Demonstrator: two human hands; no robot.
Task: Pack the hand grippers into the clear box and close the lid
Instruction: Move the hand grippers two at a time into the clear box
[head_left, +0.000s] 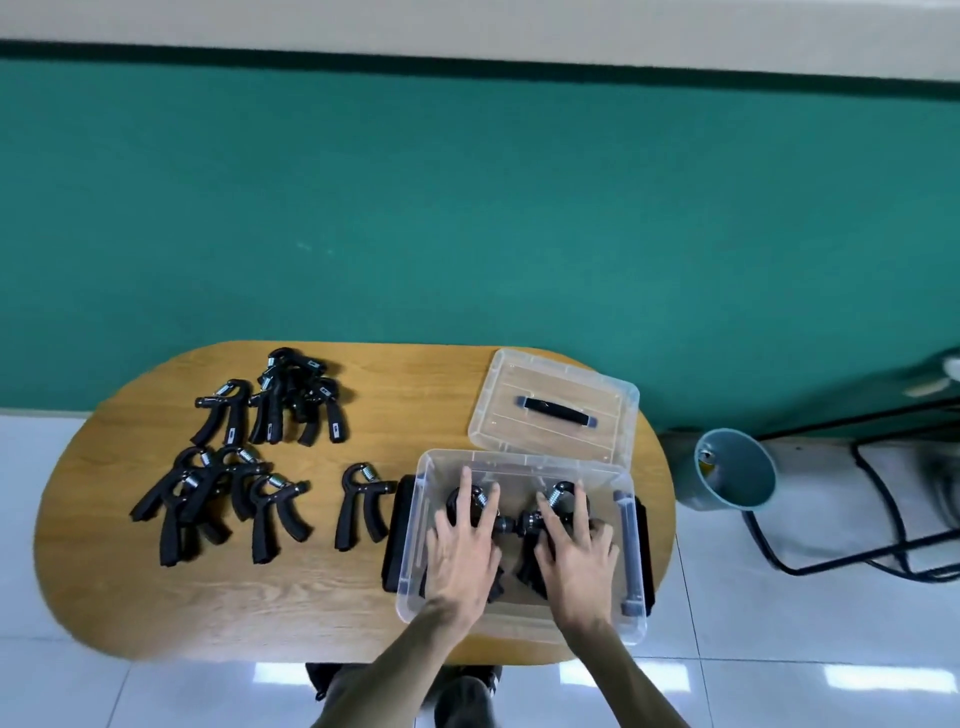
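Packing status: early stage; two black spring hand grippers (524, 519) lie inside the clear plastic storage box (524, 460).
Left hand (464, 545): fingers straight and spread, pressing flat on the left gripper in the box.
Right hand (576, 551): likewise flat and spread over the right gripper.
Remaining: loose black grippers (234, 499) lie in clusters on the oval wooden table (130, 597), well left of both hands.
Lid: clear lid with black handle (555, 410) lies off, just behind the box; closing not yet done.

Clear glossy plastic box (422, 525); matt wood-grain table (311, 597).
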